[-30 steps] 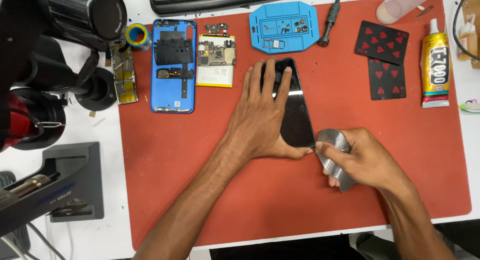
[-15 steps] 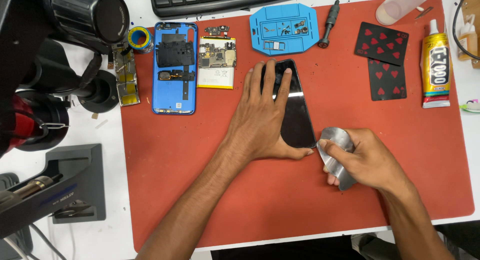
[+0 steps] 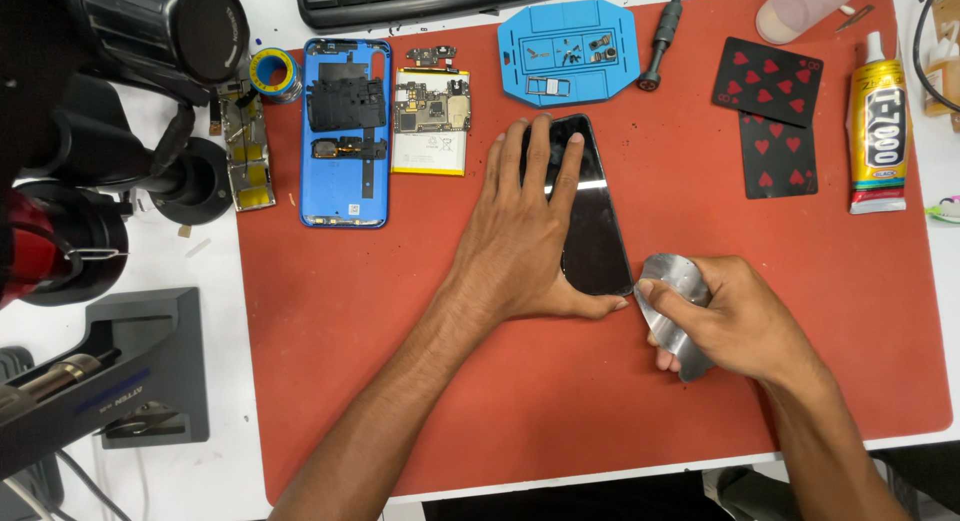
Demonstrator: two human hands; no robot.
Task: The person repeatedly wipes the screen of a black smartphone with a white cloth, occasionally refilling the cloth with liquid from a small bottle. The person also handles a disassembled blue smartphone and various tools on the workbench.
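A black, glossy slab of a phone screen [image 3: 590, 216] lies flat near the middle of the red work mat [image 3: 400, 381], its long side running near to far. The left hand [image 3: 520, 241] lies spread and flat across its left half, fingers pointing far and thumb hooked round the near edge, apparently to pin it so that it cannot slide. The right hand [image 3: 735, 316] is closed round a thin, curved, silvery metal prying sheet [image 3: 668, 291], whose tip meets the screen's near right corner, seemingly at the seam.

Further left on the mat lie a blue plastic phone back frame [image 3: 345, 131] and a pale rectangular battery with a circuit board [image 3: 432, 116]. On the far side a blue tray [image 3: 568, 53] keeps small screws and parts together, with a black-handled screwdriver [image 3: 660, 36] just beside it. To the right lie two black playing cards with red hearts [image 3: 775, 111], and a tube of glue [image 3: 878, 126] rests at the mat's right edge. A black microscope [image 3: 120, 101] stands off the mat, at the left.
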